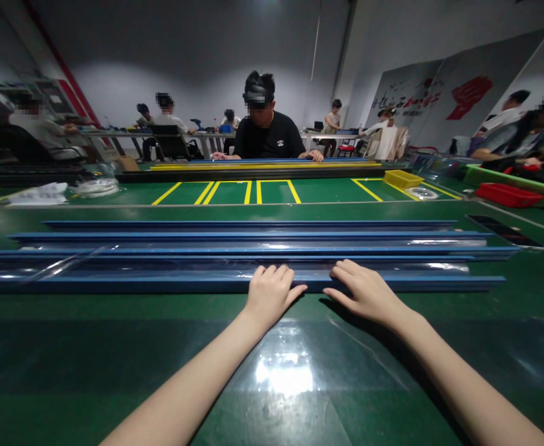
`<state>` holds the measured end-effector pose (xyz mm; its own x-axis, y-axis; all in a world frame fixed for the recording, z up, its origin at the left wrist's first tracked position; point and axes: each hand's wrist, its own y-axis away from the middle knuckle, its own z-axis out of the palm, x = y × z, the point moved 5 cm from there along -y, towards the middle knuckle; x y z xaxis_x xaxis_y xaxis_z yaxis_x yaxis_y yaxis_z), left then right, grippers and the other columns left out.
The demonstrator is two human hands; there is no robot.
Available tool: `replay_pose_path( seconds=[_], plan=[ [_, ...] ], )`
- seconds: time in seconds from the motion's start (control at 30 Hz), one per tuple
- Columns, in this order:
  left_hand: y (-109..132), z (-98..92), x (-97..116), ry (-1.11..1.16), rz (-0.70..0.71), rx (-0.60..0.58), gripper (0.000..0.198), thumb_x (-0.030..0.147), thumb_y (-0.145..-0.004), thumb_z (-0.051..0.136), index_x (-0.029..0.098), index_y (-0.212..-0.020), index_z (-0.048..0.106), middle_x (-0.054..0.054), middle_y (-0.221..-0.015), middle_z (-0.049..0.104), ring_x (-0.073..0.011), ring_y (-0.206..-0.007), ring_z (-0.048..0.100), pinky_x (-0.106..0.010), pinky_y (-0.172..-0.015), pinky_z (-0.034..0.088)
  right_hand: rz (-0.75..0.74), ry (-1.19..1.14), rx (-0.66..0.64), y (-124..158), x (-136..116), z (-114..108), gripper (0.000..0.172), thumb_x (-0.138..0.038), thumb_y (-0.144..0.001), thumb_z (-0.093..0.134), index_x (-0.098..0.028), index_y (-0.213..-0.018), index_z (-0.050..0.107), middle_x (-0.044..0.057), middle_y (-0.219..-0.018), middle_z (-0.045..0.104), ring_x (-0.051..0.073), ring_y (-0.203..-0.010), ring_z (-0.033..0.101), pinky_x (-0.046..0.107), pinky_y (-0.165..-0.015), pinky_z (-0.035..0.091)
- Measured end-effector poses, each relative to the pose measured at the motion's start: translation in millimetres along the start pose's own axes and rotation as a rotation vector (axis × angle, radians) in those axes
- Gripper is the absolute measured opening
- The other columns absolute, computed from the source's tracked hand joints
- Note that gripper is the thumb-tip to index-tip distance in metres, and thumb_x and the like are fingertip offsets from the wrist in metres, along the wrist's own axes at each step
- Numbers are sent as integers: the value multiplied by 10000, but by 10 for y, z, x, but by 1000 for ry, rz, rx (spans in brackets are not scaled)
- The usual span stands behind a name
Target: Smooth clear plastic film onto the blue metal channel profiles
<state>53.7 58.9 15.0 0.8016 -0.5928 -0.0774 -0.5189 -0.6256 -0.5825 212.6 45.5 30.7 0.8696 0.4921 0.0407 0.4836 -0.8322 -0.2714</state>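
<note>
Several long blue profile strips [160,285] lie side by side across the green table, with clear plastic film [67,266] over parts of them. My left hand [270,294] is on the nearest strip, its fingers bent over the top and its thumb along the near side. Just to the right, my right hand [362,290] takes the same strip between curled fingers and thumb; its fingertips are partly hidden. Between me and the strips, a wide sheet of clear film [183,353] lies flat and shines under the light.
A phone [506,232] lies right of the strips. Beyond are a yellow tray [402,179], a red tray [508,194], a coil of clear material [96,188] and yellow tape outlines [253,192]. Opposite me sits a person in black [269,136]; other people work farther back.
</note>
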Motion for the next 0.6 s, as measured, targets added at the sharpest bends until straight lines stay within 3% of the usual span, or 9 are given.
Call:
replay_pose_path(
  seconds=[0.37, 0.6],
  plan=[
    [5, -3, -13, 35, -7, -32, 303, 452, -809, 426, 171, -829, 538, -32, -802, 598, -169, -719, 530, -305, -627, 331, 25, 16, -69, -94, -6, 20, 216, -351, -836, 353, -189, -727, 448, 40, -769, 524, 157, -737, 476, 237, -592, 321],
    [22, -101, 19, 93, 88, 104, 315, 368, -788, 510, 164, -1027, 485, -44, -978, 603, -171, -891, 523, -357, -855, 299, 57, 34, -140, -64, 100, -55, 237, -362, -806, 389, -187, -679, 487, 40, -731, 569, 132, -633, 499, 236, -535, 260]
  ],
)
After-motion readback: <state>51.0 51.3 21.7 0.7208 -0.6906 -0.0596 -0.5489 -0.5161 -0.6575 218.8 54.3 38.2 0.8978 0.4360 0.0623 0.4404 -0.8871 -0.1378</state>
